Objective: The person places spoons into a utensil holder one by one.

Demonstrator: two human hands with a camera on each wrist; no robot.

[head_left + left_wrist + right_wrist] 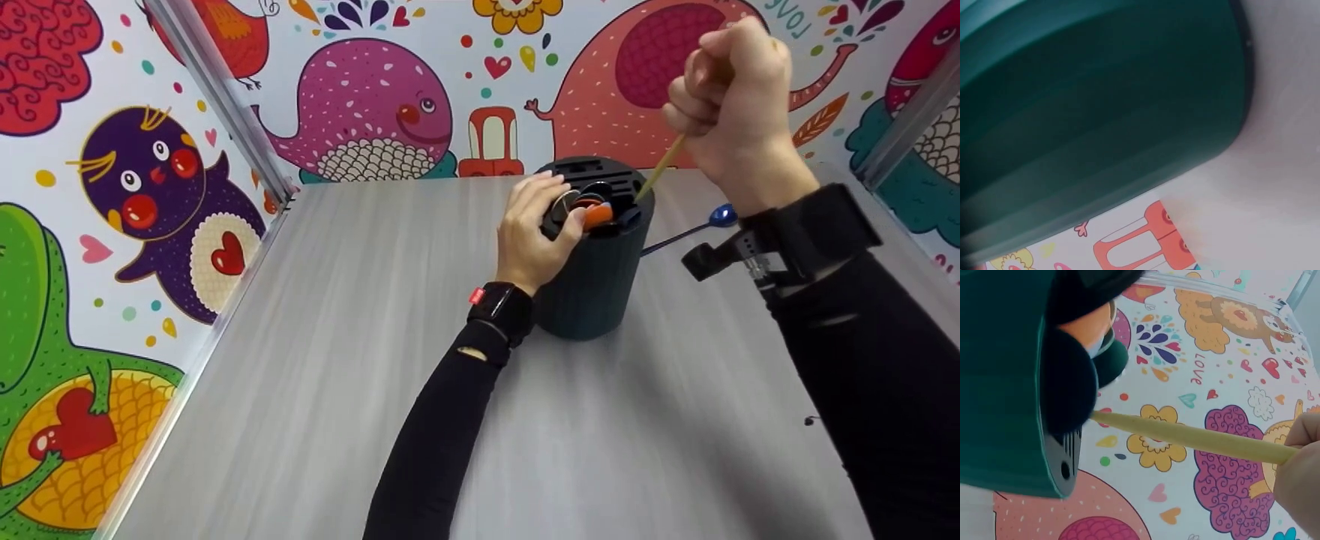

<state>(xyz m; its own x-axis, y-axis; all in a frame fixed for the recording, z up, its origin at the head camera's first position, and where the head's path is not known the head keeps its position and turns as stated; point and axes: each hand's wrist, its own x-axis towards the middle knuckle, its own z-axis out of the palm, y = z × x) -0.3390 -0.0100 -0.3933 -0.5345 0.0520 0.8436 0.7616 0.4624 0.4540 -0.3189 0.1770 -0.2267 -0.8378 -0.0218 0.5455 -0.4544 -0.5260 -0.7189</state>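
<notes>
A dark green cylindrical utensil holder (589, 292) with a black slotted top (592, 171) stands upright on the table. My left hand (534, 232) grips its near-left upper rim, fingers over the top edge. My right hand (739, 112), raised above the right side, holds a thin yellowish stick (662, 166) like a chopstick. In the right wrist view the stick (1196, 439) slants to the holder's mouth, where a dark rounded thing (1069, 382) hides its far end. Other utensils, one with an orange part (598, 216), crowd the opening.
Right of the holder, a blue spoon (722, 215) lies on the grey wood-grain table (360, 360), its handle partly behind the holder. Cartoon-printed panels (375, 105) rise at the back and sides, with a metal post (225, 97) at the left corner.
</notes>
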